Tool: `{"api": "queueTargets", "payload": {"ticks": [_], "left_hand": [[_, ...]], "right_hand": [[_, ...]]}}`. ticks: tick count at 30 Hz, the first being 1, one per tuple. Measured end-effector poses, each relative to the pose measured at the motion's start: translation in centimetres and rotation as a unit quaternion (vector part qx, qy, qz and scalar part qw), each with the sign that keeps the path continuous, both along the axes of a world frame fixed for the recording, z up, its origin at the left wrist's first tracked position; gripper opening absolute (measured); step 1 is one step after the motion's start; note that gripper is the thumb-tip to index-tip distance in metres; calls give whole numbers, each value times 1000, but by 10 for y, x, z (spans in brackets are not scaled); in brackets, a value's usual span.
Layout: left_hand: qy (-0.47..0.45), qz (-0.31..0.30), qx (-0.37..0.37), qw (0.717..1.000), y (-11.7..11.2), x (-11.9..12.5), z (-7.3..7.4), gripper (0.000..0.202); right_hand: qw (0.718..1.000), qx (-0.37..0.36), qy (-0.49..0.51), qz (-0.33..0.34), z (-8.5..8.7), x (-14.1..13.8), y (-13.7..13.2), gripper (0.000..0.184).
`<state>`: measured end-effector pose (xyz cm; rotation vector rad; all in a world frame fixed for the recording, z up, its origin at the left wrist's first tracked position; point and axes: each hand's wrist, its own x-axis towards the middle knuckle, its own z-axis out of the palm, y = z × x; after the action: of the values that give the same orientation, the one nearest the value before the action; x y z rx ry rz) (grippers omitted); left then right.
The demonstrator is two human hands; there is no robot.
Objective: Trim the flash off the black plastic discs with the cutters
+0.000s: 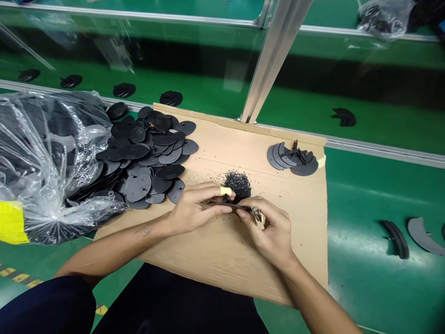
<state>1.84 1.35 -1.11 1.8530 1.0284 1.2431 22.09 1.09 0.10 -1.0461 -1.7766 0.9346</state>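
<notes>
My left hand (193, 208) is closed on a thin black plastic piece (224, 203), pinched edge-on between thumb and fingers; a yellow wrap covers one fingertip. My right hand (273, 227) is closed round a small metal tool (257, 217) with a cream-coloured part; its exact kind is partly hidden by the fingers. The fingertips of that hand meet the right end of the black piece. Just beyond both hands lies a pile of small black plastic bits (238, 184) on the cardboard sheet (208, 253).
Many black oval discs (139, 183) are heaped at left, beside a clear plastic bag (55, 162) holding more. Curved black parts (292, 158) lie at the cardboard's back right. A metal post (274, 60) rises behind. More black parts (395, 239) lie on the green surface at right.
</notes>
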Motion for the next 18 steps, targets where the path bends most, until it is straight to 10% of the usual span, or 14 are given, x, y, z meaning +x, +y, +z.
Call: {"api": "queueTargets", "payload": {"ticks": [18], "left_hand": [[5,-47,74,996,3,-5,10,28]], "right_hand": [[990,131,-14,55,-11,5,-2,35]]}}
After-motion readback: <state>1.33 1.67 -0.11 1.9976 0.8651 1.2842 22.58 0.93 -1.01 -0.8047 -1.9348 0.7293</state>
